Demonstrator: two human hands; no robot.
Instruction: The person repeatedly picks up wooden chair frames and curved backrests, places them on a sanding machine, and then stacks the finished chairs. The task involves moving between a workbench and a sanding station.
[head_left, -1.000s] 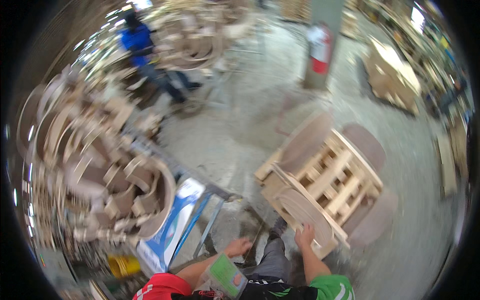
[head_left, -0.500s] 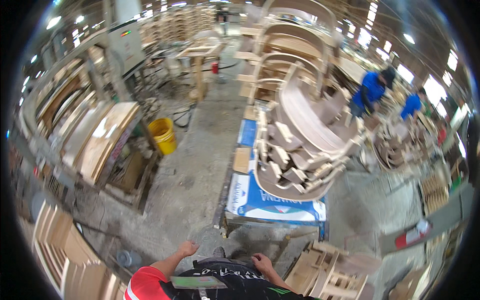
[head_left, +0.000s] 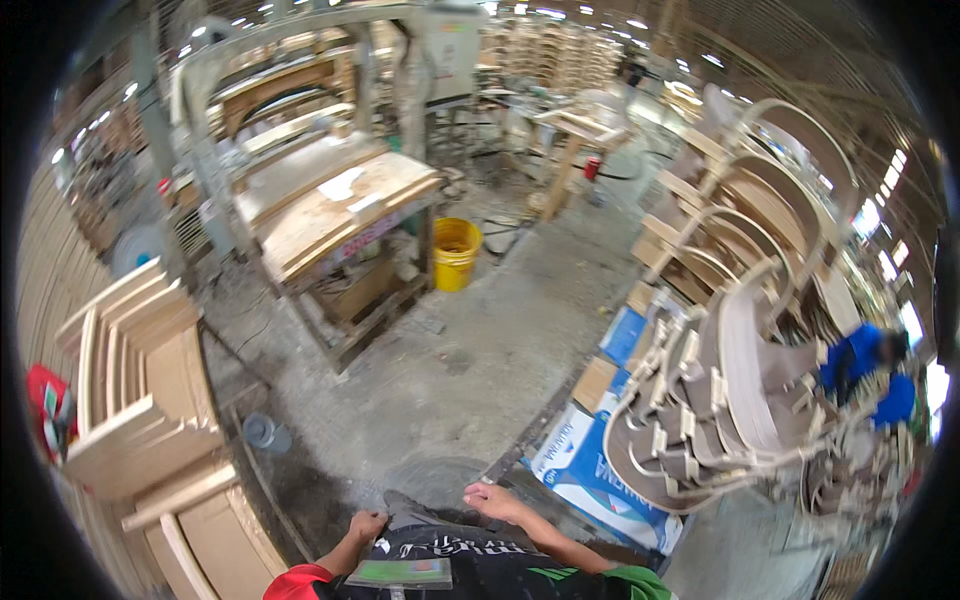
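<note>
My left hand [head_left: 367, 525] hangs low in front of my dark shirt, its fingers curled in and nothing seen in them. To its right, my right hand [head_left: 492, 501] is held out a little farther forward. Its fingers are loosely bent and apart, with no object in them. Neither hand touches anything around it. Nearest to the right hand is a low stack on blue and white cardboard [head_left: 566, 448], where curved wooden frames [head_left: 745, 370] with light wood blocks are piled. A badge [head_left: 400, 572] lies against my shirt.
Wooden frames [head_left: 150, 370] are stacked at the left, by a grey bucket [head_left: 267, 434]. Ahead stands a press-like bench [head_left: 335, 205] with a yellow bucket [head_left: 456, 268] beside it. A concrete aisle [head_left: 480, 370] runs ahead. A person in blue [head_left: 850, 360] works at the far right.
My view has swung to the left, so the bench and yellow bucket sit nearer the middle and the frame pile farther right. My right hand has come forward; the left has drawn back.
</note>
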